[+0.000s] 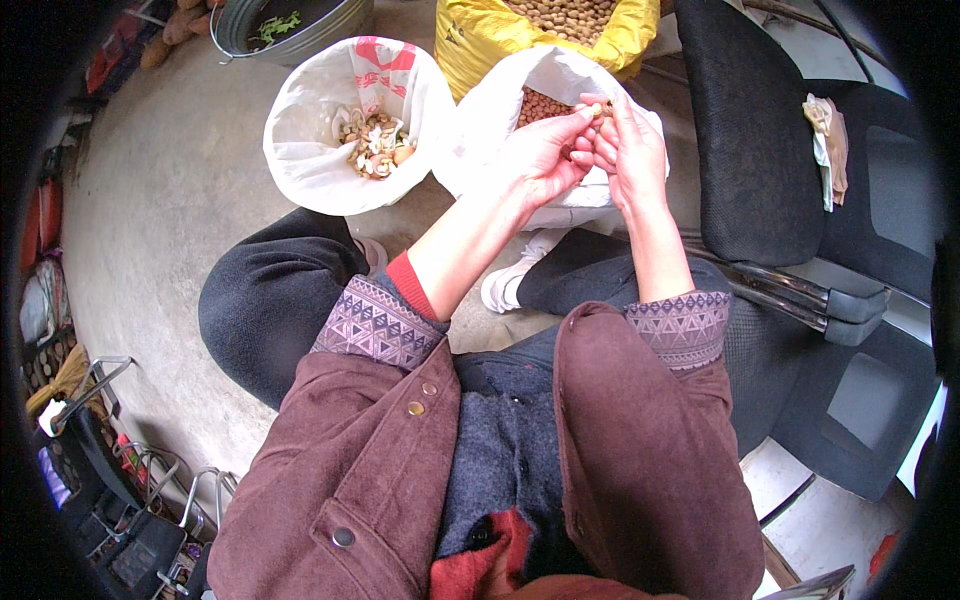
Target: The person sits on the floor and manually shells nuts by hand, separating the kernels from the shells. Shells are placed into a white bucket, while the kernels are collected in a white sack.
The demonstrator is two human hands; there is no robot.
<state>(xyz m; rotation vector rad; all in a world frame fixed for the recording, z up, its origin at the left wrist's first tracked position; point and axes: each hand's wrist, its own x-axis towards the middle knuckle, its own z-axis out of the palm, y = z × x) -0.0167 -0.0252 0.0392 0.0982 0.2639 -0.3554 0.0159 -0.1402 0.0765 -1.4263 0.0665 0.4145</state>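
My left hand (555, 154) and my right hand (626, 146) meet above a white woven sack (487, 112) with its rim rolled open. Thumb and fingertips of both hands pinch a small peanut pod (598, 109); its far part is dark, and finer detail is too small to tell. Reddish shelled peanuts (541, 106) lie inside the sack, partly hidden by my hands. Behind it stands a yellow sack (469, 45) of unshelled peanuts (562, 19). To the left, a white-lined bin (300, 150) holds shells and other scraps (379, 146).
A metal tub (315, 34) with a green leaf stands at the top left. Black chairs (750, 150) crowd the right side, one with a cloth or glove (827, 150) on it. More chairs and a straw broom (64, 379) are at the lower left.
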